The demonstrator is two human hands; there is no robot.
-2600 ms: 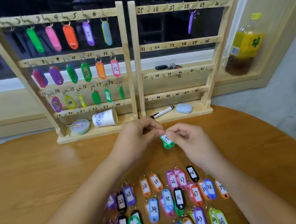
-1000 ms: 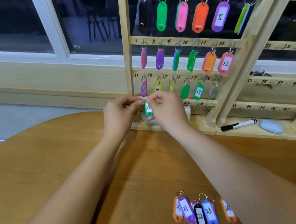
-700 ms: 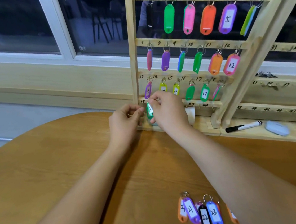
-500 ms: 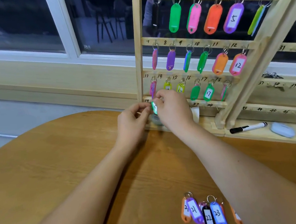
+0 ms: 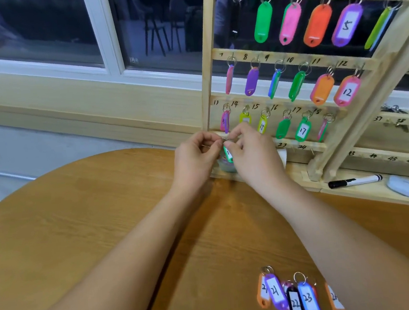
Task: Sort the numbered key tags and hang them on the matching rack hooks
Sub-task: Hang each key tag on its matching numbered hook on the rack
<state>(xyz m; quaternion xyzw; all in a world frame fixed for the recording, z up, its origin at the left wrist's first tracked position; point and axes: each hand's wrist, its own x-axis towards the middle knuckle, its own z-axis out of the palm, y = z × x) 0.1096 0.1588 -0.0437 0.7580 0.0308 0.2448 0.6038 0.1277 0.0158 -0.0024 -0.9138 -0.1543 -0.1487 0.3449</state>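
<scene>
Masking green tag [image 5: 228,155]: right hand [image 5: 253,150]; tape [image 5: 225,168] behind

A black-capped marker [image 5: 354,181] lies flat. Just right of the marker sits a pale blue oval case [image 5: 404,186]. A wooden table [image 5: 80,229] spreads in front of the marker, and a white-framed window [image 5: 110,39] stands far to its left.

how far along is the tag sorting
Done: hung tags fill the rack's top three rows, hooks 1 to 18. In hand: the left hand and right hand pinch a green tag at the fourth row's left end. Left: loose tags, among them 21, 22, 23, lie on the table.
</scene>
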